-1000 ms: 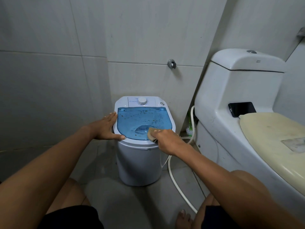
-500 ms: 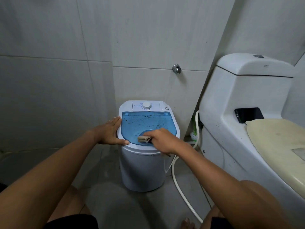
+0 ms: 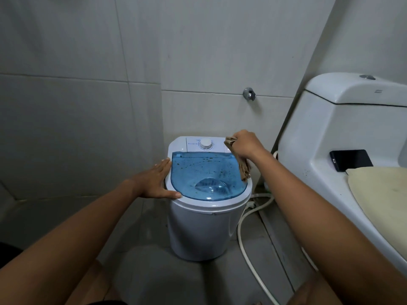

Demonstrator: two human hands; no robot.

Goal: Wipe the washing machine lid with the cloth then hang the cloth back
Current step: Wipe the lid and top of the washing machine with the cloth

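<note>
A small white washing machine (image 3: 198, 234) stands on the floor against the tiled wall. Its translucent blue lid (image 3: 204, 175) is closed and carries dark specks, mostly towards the back. My right hand (image 3: 244, 144) is over the machine's back right corner, shut on a brown cloth (image 3: 244, 170). The cloth's loose end hangs down onto the lid's right edge. My left hand (image 3: 156, 183) lies flat against the machine's left rim, fingers together, holding nothing. A white dial (image 3: 206, 143) sits on the control panel behind the lid.
A white toilet (image 3: 343, 133) stands close on the right, with a black phone (image 3: 350, 160) on its ledge and a cream seat cover (image 3: 383, 194). A white hose (image 3: 246, 243) runs across the floor between the machine and the toilet. A chrome wall fitting (image 3: 249, 94) is above the machine.
My right hand has carried the cloth from the lid's front edge up to the back right corner. The left hand stays on the left rim. The view has shifted closer.
</note>
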